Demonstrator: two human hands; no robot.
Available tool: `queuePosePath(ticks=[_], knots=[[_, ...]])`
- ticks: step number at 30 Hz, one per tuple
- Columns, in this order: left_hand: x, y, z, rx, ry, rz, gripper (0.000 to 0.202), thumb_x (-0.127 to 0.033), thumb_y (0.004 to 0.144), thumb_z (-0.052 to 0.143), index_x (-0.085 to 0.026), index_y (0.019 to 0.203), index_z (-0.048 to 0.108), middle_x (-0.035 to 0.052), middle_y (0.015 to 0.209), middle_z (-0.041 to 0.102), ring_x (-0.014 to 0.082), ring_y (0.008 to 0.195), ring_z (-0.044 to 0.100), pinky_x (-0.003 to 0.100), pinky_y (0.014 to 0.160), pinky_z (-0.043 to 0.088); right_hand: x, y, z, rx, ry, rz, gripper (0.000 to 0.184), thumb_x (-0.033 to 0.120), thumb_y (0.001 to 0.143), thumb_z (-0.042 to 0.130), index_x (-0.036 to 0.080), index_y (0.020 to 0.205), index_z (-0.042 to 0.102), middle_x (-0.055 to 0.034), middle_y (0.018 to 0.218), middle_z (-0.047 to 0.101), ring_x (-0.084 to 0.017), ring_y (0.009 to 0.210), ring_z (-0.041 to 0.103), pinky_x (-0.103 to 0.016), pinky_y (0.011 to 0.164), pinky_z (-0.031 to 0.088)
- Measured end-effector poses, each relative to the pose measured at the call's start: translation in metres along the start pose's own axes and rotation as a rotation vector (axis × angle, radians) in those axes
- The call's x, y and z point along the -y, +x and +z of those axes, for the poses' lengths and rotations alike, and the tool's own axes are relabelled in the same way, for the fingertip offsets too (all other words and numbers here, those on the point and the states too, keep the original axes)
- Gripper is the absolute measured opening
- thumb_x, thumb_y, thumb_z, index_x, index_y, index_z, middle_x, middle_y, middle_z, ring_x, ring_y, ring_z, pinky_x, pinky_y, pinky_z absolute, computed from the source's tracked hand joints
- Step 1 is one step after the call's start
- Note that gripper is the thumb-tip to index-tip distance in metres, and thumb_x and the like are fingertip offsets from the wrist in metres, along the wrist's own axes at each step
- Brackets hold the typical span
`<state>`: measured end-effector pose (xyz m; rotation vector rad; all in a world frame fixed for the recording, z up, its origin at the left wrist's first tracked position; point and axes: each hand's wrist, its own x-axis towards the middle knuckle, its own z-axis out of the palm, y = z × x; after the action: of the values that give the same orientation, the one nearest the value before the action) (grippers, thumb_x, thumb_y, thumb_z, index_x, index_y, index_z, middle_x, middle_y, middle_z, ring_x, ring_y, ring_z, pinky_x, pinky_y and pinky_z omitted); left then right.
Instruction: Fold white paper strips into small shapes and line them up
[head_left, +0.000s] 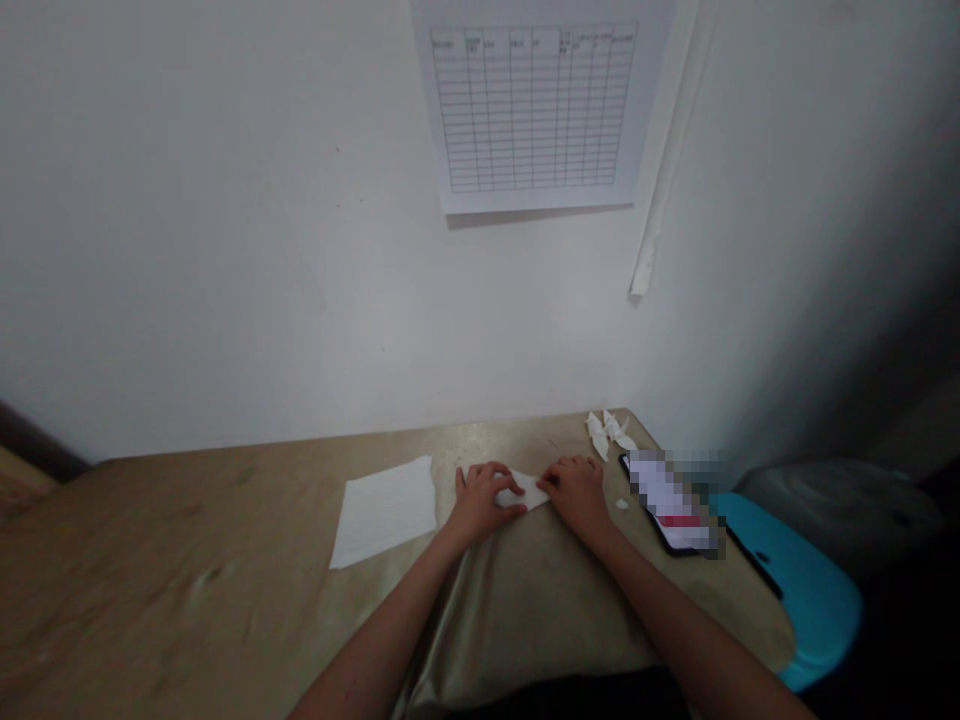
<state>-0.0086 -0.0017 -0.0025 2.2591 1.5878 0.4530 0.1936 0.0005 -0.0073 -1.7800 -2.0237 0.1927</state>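
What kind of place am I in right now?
Probably an ordinary indoor room, though I can't tell whether it's a home or a workplace. A cloth-covered table stands against a white wall, and a printed chart is up on that wall.

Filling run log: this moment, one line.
left hand: on small paper | right hand: on same paper | white sheet: left of hands | phone: right of hands

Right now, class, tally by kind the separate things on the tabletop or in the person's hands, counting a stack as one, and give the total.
Flat white paper, sheet or stack: 1
Paper piece at the left hand and right hand: 1
Folded paper shapes: 2
Small white scrap: 1
Phone: 1
Total: 6
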Motion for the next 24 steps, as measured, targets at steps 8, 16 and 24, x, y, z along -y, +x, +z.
queuePosePath(ticks=[8,16,24], knots=[[-0.0036,-0.0003,-0.0015,0.012,-0.002,-0.012,0.029,-0.05,0.076,0.077,-0.039,0.103,0.074,0.0002,0.134,0.058,0.0319,0.132,0.043,0.072,0.115,0.005,0.0024,-0.0007,0.0006,-0.019,0.009,0.013,0.015,0.032,0.091,0.062,0.025,0.087,0.074,-0.0054,0.103,0.073,-0.026,0.111,0.056,-0.049,0.107,0.02],[-0.0008,0.0008,-0.0018,0.024,0.008,-0.004,0.028,-0.048,0.077,0.076,-0.038,0.104,0.074,0.0001,0.133,0.058,0.032,0.132,0.043,0.069,0.116,0.007,0.0049,0.0002,0.0012,-0.005,-0.013,0.031,0.015,0.032,0.091,0.062,0.025,0.087,0.073,-0.0059,0.103,0.072,-0.027,0.111,0.055,-0.052,0.108,0.019],[-0.0023,0.0001,-0.005,0.04,0.008,-0.003,0.027,-0.048,0.078,0.076,-0.038,0.104,0.075,0.0005,0.134,0.058,0.0317,0.133,0.042,0.068,0.116,0.008,0.0054,-0.0011,0.0031,-0.008,-0.002,0.045,0.012,0.03,0.091,0.061,0.023,0.086,0.071,-0.0055,0.105,0.072,-0.026,0.112,0.053,-0.054,0.108,0.018]])
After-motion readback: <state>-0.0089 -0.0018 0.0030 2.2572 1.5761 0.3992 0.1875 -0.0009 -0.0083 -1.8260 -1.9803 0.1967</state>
